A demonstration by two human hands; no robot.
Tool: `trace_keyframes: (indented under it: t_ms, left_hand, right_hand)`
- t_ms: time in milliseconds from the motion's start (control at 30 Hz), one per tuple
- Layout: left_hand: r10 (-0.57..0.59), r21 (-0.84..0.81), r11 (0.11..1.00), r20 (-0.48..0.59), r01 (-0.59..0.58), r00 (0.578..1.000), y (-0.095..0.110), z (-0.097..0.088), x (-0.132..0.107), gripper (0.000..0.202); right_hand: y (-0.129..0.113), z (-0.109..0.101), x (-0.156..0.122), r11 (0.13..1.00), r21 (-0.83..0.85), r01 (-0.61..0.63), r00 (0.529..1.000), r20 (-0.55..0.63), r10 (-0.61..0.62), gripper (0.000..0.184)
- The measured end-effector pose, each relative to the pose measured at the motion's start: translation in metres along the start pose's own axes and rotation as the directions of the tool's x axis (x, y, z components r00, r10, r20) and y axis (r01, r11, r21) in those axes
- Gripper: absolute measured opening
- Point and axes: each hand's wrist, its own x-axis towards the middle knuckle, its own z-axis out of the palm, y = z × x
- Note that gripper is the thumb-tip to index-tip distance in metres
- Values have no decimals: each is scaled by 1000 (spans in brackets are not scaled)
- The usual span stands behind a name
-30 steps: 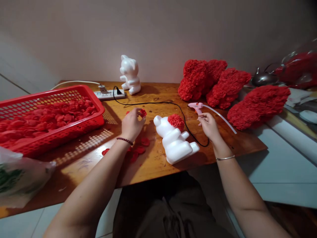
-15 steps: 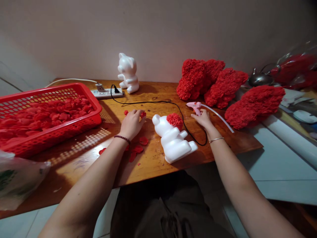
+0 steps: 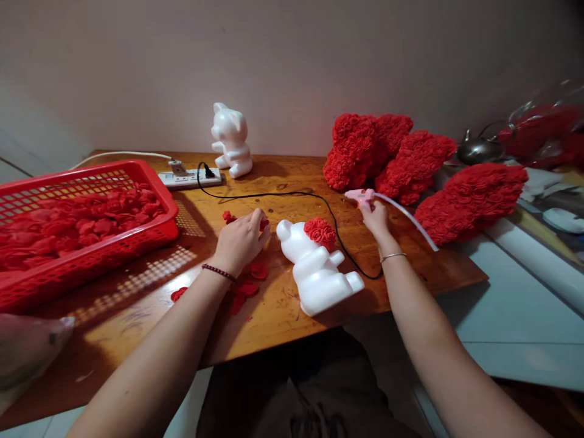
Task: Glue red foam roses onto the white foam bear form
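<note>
A white foam bear (image 3: 314, 267) lies on its back on the wooden table (image 3: 283, 304), with a cluster of red foam roses (image 3: 319, 231) stuck on its ear. My left hand (image 3: 239, 240) rests curled on the table just left of the bear's head, fingers closed around a red rose (image 3: 263, 224). Loose red roses (image 3: 249, 286) lie beneath and beside my left wrist. My right hand (image 3: 376, 218) grips the handle of a pink glue gun (image 3: 360, 196), whose clear glue stick (image 3: 410, 224) juts out to the right.
A red basket (image 3: 114, 243) full of red roses stands at left. A power strip (image 3: 189, 177) and a black cord (image 3: 274, 196) run along the back. A second white bear (image 3: 230, 140) stands behind. Rose-covered bears (image 3: 392, 158) are piled at right. A plastic bag (image 3: 27, 347) lies front left.
My right hand moved away from me to the glue gun and closed on its handle. My left hand lowered onto the table with the rose.
</note>
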Motion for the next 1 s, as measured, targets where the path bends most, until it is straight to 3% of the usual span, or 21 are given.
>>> trace_keyframes:
  t_ms: [100, 233, 400, 467, 533, 600, 700, 833, 900, 1000]
  left_hand:
    - [-90, -95, 992, -32, 86, 995, 1, 0, 0, 36]
    - [-185, -430, 894, -105, 123, 977, -1, 2, 1, 41]
    - [-231, -759, 602, 134, 250, 964, -5, 8, 5, 43]
    - [-231, -813, 482, 240, 325, 943, -5, 11, 6, 50]
    - [-232, -826, 428, 293, 368, 927, -4, 12, 7, 50]
    - [-258, -807, 445, 300, 389, 918, -2, 13, 7, 41]
    - [-283, -720, 573, 274, 391, 919, -1, 11, 6, 29]
    - [-239, -559, 768, 204, 313, 949, -2, 7, 5, 39]
    - [-221, -548, 787, 180, 284, 959, -3, 6, 5, 38]
    - [-220, -603, 745, 181, 285, 959, -3, 7, 5, 31]
  right_hand:
    - [-7, -5, 1, 974, 217, -59, 987, -135, 90, 38]
    - [-21, -10, 0, 886, 459, -69, 982, -127, 143, 28]
    - [-34, -12, -9, 839, 538, -79, 980, -114, 165, 25]
    - [-37, -11, -12, 845, 528, -78, 983, -101, 153, 27]
    - [-37, -9, -15, 861, 501, -88, 985, -86, 151, 30]
    - [-37, -7, -16, 869, 486, -94, 987, -68, 144, 31]
    - [-35, -4, -18, 865, 496, -70, 992, -54, 111, 31]
    - [-35, -2, -18, 865, 497, -71, 993, -49, 110, 32]
    - [-36, -2, -19, 865, 495, -77, 992, -45, 114, 32]
    - [-38, -2, -20, 864, 497, -80, 993, -36, 113, 29]
